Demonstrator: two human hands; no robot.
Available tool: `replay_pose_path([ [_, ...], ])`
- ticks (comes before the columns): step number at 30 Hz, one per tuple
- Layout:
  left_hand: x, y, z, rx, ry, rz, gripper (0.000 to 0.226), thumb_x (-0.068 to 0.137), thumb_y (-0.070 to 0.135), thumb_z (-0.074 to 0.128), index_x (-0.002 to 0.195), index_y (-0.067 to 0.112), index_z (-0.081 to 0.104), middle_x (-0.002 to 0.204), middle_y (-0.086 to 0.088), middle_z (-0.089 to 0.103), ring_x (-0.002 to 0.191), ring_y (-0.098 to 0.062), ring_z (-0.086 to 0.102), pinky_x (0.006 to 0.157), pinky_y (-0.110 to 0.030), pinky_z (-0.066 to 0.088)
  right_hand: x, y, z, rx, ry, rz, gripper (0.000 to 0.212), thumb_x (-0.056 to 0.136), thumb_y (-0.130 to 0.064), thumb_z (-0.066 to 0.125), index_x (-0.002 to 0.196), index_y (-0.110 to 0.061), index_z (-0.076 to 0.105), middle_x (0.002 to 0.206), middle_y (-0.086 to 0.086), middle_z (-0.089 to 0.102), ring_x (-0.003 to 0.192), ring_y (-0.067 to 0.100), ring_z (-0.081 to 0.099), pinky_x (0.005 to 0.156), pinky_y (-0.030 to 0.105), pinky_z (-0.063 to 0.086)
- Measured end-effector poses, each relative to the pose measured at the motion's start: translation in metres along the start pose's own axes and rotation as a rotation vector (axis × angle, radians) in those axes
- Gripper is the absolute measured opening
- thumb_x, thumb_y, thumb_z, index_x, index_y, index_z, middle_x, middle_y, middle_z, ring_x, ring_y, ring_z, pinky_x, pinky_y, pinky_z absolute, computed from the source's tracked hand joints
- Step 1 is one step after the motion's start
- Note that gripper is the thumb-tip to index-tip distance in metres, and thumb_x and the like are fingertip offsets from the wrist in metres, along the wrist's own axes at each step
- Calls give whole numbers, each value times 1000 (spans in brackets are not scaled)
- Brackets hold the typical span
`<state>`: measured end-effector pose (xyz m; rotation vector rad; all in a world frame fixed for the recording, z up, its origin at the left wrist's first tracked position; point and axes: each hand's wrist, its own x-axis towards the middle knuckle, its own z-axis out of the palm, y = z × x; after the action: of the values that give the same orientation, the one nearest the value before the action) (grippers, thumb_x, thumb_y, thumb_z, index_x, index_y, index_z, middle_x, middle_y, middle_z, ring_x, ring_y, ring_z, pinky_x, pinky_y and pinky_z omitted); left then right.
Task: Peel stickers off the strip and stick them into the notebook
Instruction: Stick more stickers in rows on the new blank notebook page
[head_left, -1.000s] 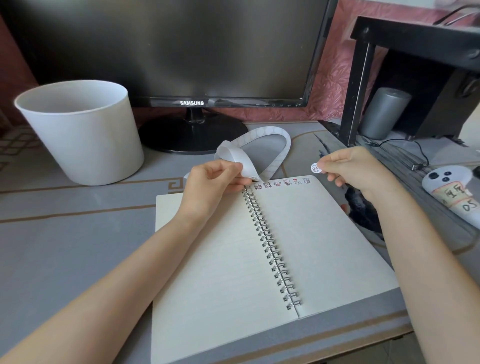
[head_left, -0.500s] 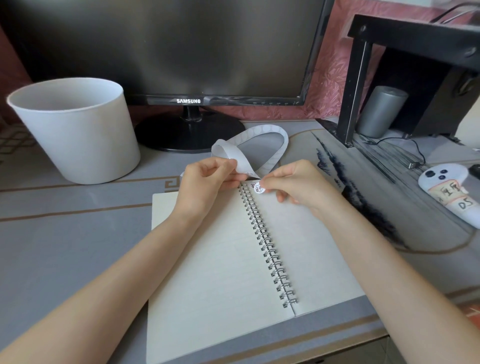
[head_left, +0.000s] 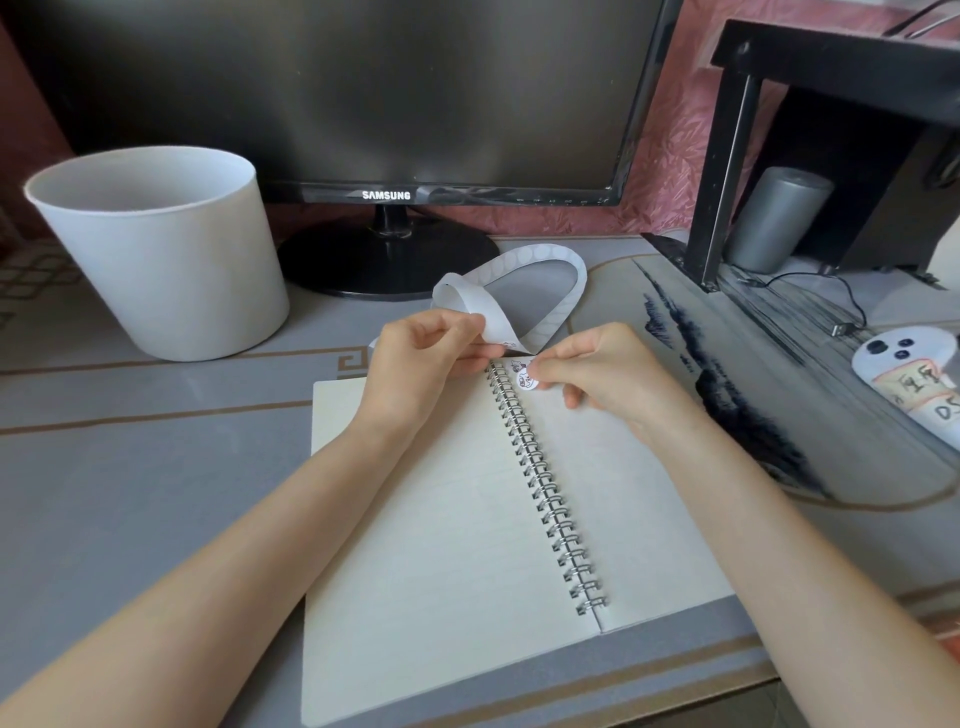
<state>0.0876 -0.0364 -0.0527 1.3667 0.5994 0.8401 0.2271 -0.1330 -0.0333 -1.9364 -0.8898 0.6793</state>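
An open spiral notebook (head_left: 441, 519) lies on the grey desk in front of me. My left hand (head_left: 421, 358) pinches the white sticker strip (head_left: 524, 280), which loops away behind the notebook's top edge. My right hand (head_left: 602, 369) pinches a small round white sticker (head_left: 524, 382) with a dark drawing. It holds the sticker at the top of the right page, just right of the spiral binding. Whether the sticker touches the paper is not clear. My right hand hides most of the sticker row along the top of that page.
A white bucket (head_left: 161, 260) stands at the back left. A black Samsung monitor (head_left: 384, 104) rises behind the notebook. At the right are a black stand (head_left: 727, 156), a grey cylinder (head_left: 779, 218), a cable and a white controller (head_left: 914, 374).
My right hand carried the round sticker from the page's top right corner left to the spiral binding and now holds it there. My left hand has kept its pinch on the strip.
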Motion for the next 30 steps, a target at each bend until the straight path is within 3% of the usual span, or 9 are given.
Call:
replay_pose_path([
  [5, 0, 0, 0, -3, -5, 5, 17, 93, 12, 58, 79, 6, 65, 76, -6, 73, 83, -19, 72, 75, -21, 56, 0, 0, 2, -11, 5, -10, 2, 76, -12, 72, 76, -9, 72, 67, 2, 69, 39, 6, 46, 52, 19, 41],
  [15, -1, 1, 0, 8, -3, 4, 17, 93, 12, 57, 80, 5, 66, 84, -15, 73, 84, -21, 72, 76, -22, 56, -1, 1, 5, -51, 42, -33, 4, 73, -13, 73, 70, -13, 71, 71, 5, 72, 38, 6, 47, 59, 26, 43],
  [24, -1, 1, 0, 9, -1, -2, 16, 93, 12, 58, 80, 5, 65, 85, -16, 72, 84, -20, 72, 77, -23, 57, -3, -1, 9, -129, 76, -43, 9, 75, -14, 70, 67, -18, 68, 71, 0, 71, 39, 7, 47, 48, 19, 40],
  [30, -1, 1, 0, 15, -1, -2, 17, 93, 12, 58, 79, 7, 65, 82, -13, 73, 84, -20, 72, 77, -23, 57, -3, -2, 11, -182, 97, -51, 8, 75, -16, 70, 68, -19, 67, 79, 9, 73, 42, 10, 48, 48, 19, 41],
])
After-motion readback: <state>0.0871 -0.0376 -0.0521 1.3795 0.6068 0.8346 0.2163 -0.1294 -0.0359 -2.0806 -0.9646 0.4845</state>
